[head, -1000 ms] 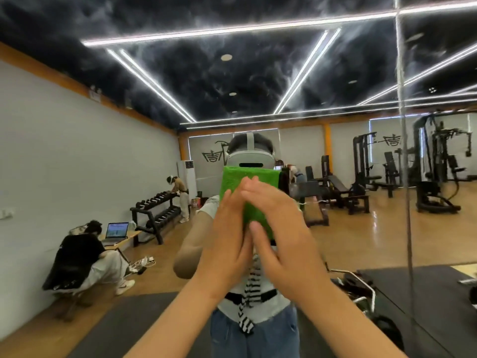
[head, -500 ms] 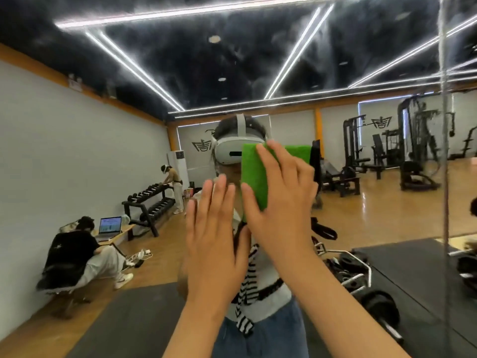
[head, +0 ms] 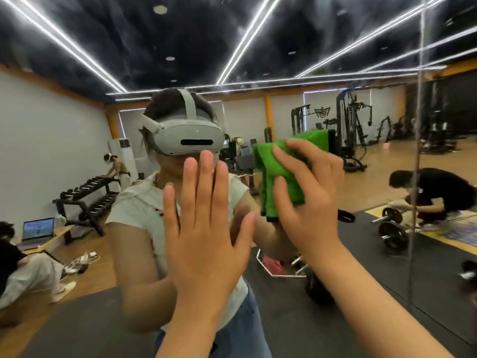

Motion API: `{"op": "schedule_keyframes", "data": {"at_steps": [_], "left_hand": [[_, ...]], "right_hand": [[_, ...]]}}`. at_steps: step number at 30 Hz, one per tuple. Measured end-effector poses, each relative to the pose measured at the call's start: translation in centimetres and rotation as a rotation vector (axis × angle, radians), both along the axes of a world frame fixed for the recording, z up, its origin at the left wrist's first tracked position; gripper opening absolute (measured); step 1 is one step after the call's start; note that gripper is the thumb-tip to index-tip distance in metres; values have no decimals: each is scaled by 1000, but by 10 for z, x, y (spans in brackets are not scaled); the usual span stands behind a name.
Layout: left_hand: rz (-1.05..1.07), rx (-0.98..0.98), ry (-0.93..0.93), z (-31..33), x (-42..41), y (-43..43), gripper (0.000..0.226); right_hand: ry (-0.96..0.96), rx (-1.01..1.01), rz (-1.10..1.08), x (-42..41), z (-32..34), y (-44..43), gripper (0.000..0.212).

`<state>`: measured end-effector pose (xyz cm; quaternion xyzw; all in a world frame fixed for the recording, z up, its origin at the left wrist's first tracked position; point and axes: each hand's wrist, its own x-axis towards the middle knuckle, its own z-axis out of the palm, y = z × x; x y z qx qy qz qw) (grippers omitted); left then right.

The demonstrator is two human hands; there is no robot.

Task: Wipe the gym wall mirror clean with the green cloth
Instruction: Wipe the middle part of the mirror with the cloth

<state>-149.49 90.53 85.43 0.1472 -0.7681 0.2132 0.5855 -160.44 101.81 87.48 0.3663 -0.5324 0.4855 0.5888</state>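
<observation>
Hands come first, both raised close before the camera. The left hand (head: 204,228) is flat, its fingers straight and almost side by side, and it holds nothing. It stands just below the reflected headset (head: 191,138) and seems to lean on the mirror (head: 284,60), though I cannot confirm the contact. The right hand (head: 312,195), to the right of the headset and near its lower edge, lies with spread fingers over the green cloth (head: 277,174) and presses it against the glass; the fingers do not close round it.

The cloth is bunched in soft folds, and part of it hangs below the palm. I judge it light, limp and a little grippy, so it will follow only where the hand presses. A flat palm over the middle of the wad, with the loose folds gathered under the fingers, should hold it best. The glass is hard, smooth and breakable, so firm but even pressure suits it.

Far to the right of the headset runs a vertical seam (head: 419,125) between panels, where a cloth edge may catch.
</observation>
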Motion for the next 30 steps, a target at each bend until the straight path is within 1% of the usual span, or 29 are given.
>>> {"op": "schedule_keyframes", "data": {"at_steps": [1, 3, 5, 6, 8, 9, 10, 11, 12, 14, 15, 16, 18, 19, 20, 21, 23, 24, 25, 28, 29, 30], "left_hand": [[-3, -2, 4, -1, 0, -1, 71], [-11, -9, 22, -2, 0, -2, 72], [-2, -12, 30, -2, 0, -1, 74], [-2, -12, 31, -3, 0, 0, 75], [-11, -8, 26, -2, 1, 0, 76], [-10, -4, 25, -2, 1, 1, 76], [-8, 0, 25, -2, 2, 2, 76], [-10, 4, 26, -2, 2, 2, 76], [-14, 7, 28, -2, 2, 2, 75], [-14, 10, 35, -2, 2, 2, 75], [-11, 9, 39, -2, 1, 3, 75], [-10, 9, 40, -2, 1, 3, 75], [-13, 13, 34, -1, 2, 3, 75], [-17, 19, 27, -1, 3, 3, 74], [-22, 24, 20, -1, 4, 3, 74], [-24, 27, 19, 0, 4, 3, 75], [-16, 31, 21, 0, 4, 3, 76], [-11, 31, 22, 0, 4, 4, 76], [-9, 30, 23, 0, 3, 4, 76], [-18, 26, 19, 0, 4, 4, 75], [-24, 26, 16, 0, 5, 4, 75], [-30, 26, 14, -2, 6, 4, 75]], "right_hand": [[-26, -32, -31, -14, 6, 11, 32], [-132, -161, -40, -32, 22, 26, 31], [-215, -255, -10, -23, 28, 16, 29], [-206, -239, -1, -14, 23, 6, 30], [-54, -102, -25, -2, 3, -6, 34], [27, -23, -61, -8, -4, 1, 35], [66, 23, -108, -19, -4, 12, 35], [50, 21, -154, -31, -2, 25, 35], [-13, -30, -170, -39, 2, 33, 34], [-185, -170, -110, -35, 9, 31, 34], [-220, -184, -81, -23, 8, 20, 34], [-186, -150, -68, -12, 3, 9, 34], [13, 11, -98, -8, -8, 4, 32], [75, 68, -133, -17, -7, 14, 31], [71, 68, -174, -29, -2, 26, 31], [4, 18, -194, -41, 4, 37, 31], [-205, -134, -120, -41, 13, 40, 35], [-241, -150, -84, -29, 10, 30, 36], [-209, -110, -70, -17, 3, 18, 35], [55, 114, -103, -11, -17, 13, 34], [70, 117, -143, -23, -14, 24, 35], [25, 73, -173, -35, -9, 33, 33]]}}
